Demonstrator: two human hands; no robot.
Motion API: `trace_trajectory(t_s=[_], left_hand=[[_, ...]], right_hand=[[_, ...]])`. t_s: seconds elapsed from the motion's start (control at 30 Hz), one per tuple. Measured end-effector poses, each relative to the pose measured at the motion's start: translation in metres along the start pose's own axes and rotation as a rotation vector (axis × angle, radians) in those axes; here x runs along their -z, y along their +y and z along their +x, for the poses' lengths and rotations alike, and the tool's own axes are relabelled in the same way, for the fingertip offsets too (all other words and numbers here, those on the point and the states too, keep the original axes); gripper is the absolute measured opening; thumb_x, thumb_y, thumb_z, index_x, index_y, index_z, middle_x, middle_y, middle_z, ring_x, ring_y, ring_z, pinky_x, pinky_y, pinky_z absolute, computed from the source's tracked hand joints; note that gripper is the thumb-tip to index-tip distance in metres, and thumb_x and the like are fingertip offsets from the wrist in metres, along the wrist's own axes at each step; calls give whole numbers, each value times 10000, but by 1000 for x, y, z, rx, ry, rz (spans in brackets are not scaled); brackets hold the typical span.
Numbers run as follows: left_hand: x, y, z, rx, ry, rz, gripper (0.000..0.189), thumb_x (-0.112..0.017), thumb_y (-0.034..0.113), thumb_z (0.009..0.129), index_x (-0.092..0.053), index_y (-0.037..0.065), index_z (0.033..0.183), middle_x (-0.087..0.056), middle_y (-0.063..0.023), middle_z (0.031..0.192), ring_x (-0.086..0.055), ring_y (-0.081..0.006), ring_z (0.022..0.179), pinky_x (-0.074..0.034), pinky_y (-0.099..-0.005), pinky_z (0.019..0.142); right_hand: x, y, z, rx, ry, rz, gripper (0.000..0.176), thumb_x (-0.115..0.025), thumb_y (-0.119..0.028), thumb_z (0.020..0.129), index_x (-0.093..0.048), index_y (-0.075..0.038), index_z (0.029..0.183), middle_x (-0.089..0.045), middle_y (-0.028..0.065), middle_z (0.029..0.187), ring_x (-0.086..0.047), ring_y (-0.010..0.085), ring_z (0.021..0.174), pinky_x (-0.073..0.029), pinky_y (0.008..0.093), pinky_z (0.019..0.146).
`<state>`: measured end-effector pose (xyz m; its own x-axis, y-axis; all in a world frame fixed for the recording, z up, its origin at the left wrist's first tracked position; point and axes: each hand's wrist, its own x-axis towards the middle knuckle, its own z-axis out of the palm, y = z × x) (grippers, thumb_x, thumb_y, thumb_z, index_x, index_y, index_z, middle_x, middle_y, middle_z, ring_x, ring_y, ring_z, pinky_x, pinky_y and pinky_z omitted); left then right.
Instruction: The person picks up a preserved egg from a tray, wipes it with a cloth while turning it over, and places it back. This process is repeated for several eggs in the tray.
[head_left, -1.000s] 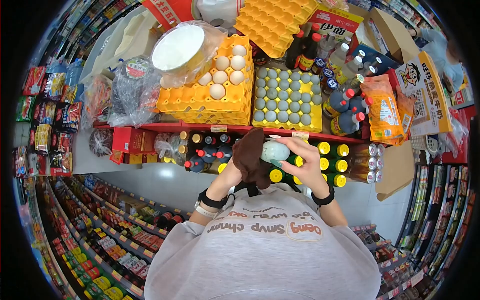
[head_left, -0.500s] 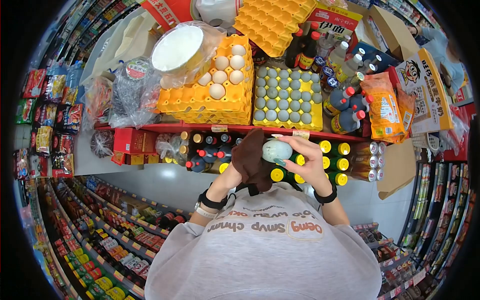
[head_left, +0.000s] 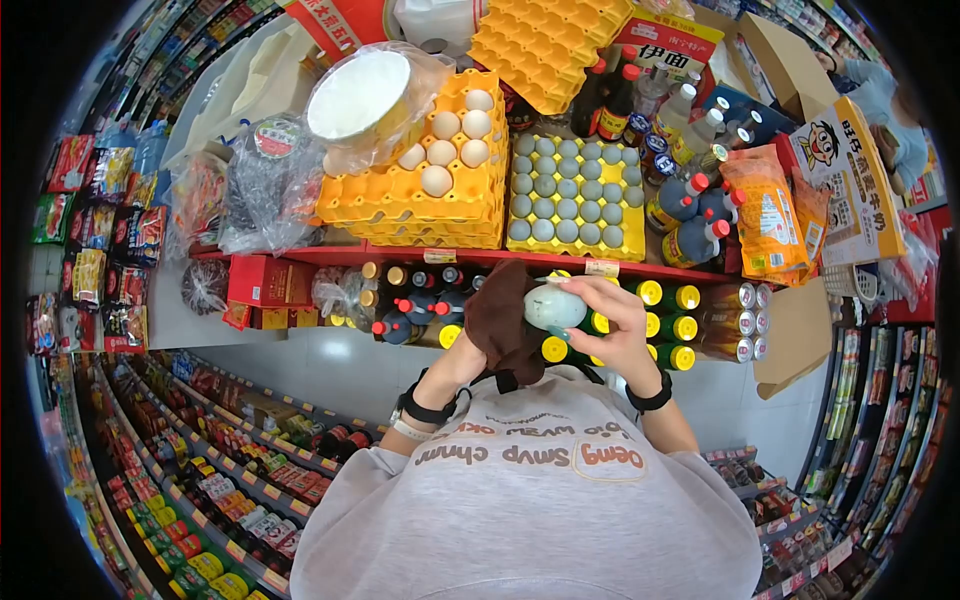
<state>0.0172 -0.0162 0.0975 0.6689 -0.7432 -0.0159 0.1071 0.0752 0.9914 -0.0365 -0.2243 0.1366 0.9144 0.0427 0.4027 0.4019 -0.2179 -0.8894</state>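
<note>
A brown cloth (head_left: 503, 318) is gripped by my left hand (head_left: 466, 358), whose fingers are mostly hidden under it. My right hand (head_left: 612, 330) pinches a pale blue-green egg (head_left: 555, 308) between thumb and fingers, and the egg's left side touches the cloth. Small dark marks show on its shell. Beyond my hands, a yellow tray (head_left: 631, 228) holds several blue-green eggs. To its left is a stack of orange trays (head_left: 420, 215) with several pale eggs on top.
A white-topped tub in plastic (head_left: 360, 98) stands at the back left. Bottles (head_left: 690, 240), orange packets (head_left: 765, 210) and a carton (head_left: 850, 185) are at the right. Under the red shelf edge (head_left: 480, 257) are yellow-capped bottles (head_left: 683, 328). A person (head_left: 885, 100) is at the far right.
The egg has turned slightly in my right hand, and its fingers have shifted a little. The cloth in my left hand has changed shape slightly beside the egg.
</note>
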Motion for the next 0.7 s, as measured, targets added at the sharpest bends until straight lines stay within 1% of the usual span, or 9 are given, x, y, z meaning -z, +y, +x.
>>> trace_trajectory(t_s=[0.03,0.13,0.2,0.23,0.3,0.33,0.5,0.63,0.7], left_hand=[[-1,3,-1,-1,2,-1,537,-457,287,931,-283,13,1358,-402,-91,1321,-418,-159,1186,-357,-320,990],[-8,19,-7,-50,42,155,511,-429,314,943,-303,30,1348,-420,-85,1304,-442,-155,1163,-381,-314,969],[-12,22,-10,22,82,-151,499,-433,326,941,-331,34,1332,-432,-76,1287,-456,-149,1139,-393,-310,955],[-15,25,-10,21,82,-151,499,-433,326,941,-331,34,1332,-432,-76,1287,-456,-149,1139,-393,-310,955],[-19,28,-10,57,87,-399,502,-435,324,937,-332,29,1329,-433,-70,1282,-461,-141,1125,-398,-309,946],[-18,27,-10,57,86,-399,502,-435,324,937,-332,29,1329,-433,-70,1282,-461,-141,1125,-398,-309,946],[-17,30,-14,23,74,-113,514,-429,341,937,-319,25,1327,-434,-66,1267,-471,-134,1096,-411,-309,928],[-21,37,-15,10,117,-113,502,-427,339,937,-337,18,1313,-443,-67,1250,-478,-132,1074,-420,-304,913],[-19,34,-16,94,96,-354,497,-424,332,938,-336,16,1312,-447,-70,1249,-484,-138,1071,-432,-306,897]], right_hand=[[-2,-1,-2,32,23,-19,461,-700,-36,639,-620,-21,1092,-613,129,1048,-608,219,914,-477,297,791],[-7,1,-6,65,47,-43,464,-712,-20,620,-629,-24,1077,-606,134,1064,-611,220,916,-497,294,769],[-8,-2,-7,71,39,-58,462,-713,-16,618,-631,-23,1073,-604,134,1066,-614,221,911,-504,292,758],[-8,-3,-7,76,35,-75,459,-714,-11,617,-632,-22,1069,-602,135,1067,-616,222,906,-511,290,747],[-8,-3,-6,89,37,-83,457,-712,-10,618,-633,-22,1068,-602,135,1066,-619,222,899,-513,289,743],[-8,-3,-6,101,38,-90,455,-711,-8,620,-633,-23,1067,-603,135,1065,-622,223,893,-515,288,740],[-7,-8,-7,109,38,-105,441,-709,-21,615,-638,-25,1051,-605,135,1057,-628,235,887,-521,300,742],[-9,-9,-12,131,27,-183,416,-713,-43,609,-646,-33,1020,-611,130,1039,-630,248,880,-528,315,736],[-10,-5,-13,172,39,-191,413,-716,-46,608,-647,-37,1015,-612,128,1037,-629,251,880,-529,316,734]])
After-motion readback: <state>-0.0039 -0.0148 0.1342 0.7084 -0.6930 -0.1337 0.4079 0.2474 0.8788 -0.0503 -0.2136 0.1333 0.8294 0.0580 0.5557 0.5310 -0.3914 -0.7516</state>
